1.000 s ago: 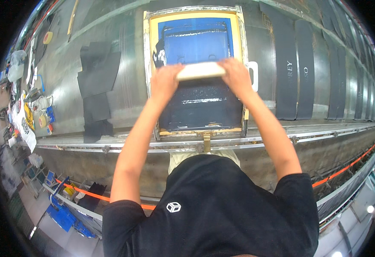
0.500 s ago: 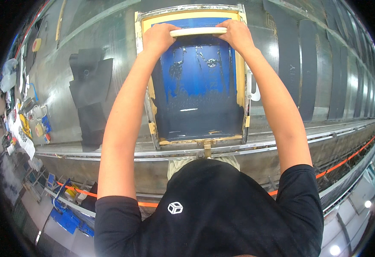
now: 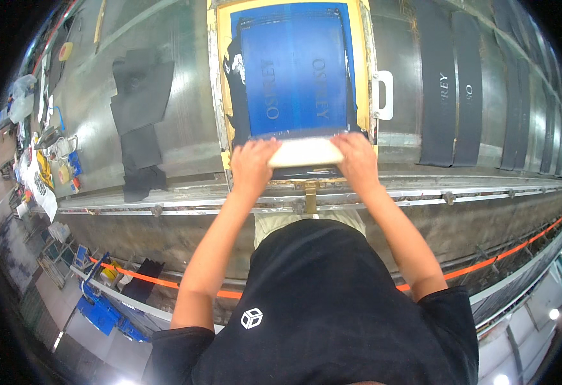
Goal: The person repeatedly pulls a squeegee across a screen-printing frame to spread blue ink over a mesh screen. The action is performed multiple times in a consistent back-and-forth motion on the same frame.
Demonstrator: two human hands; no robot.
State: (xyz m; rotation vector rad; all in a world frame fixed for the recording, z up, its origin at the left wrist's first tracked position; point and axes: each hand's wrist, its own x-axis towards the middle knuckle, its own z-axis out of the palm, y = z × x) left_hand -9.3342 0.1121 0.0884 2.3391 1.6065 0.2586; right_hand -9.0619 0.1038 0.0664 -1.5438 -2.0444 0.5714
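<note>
A framed printing screen [image 3: 294, 70] with blue mesh and a yellow-taped border lies on the long table in front of me. Both my hands grip a pale squeegee [image 3: 306, 153] at the screen's near end. My left hand [image 3: 254, 165] is closed round its left end, my right hand [image 3: 358, 160] round its right end. Dark ink [image 3: 233, 96] coats the mesh's left margin and the strip by the squeegee. Beyond the squeegee the blue mesh shows with two lines of dark lettering. The blade's lower edge is hidden.
Dark fabric pieces [image 3: 141, 102] lie left of the screen. Printed dark panels [image 3: 438, 96] stretch along the table at the right. A white handle [image 3: 385, 96] stands beside the frame. A metal rail [image 3: 409, 199] runs along the near edge. Tape and clutter [image 3: 50, 170] sit far left.
My hands have pulled the squeegee from the screen's far end toward me to its near end. Ink that covered much of the mesh is swept off, leaving the blue area and lettering visible.
</note>
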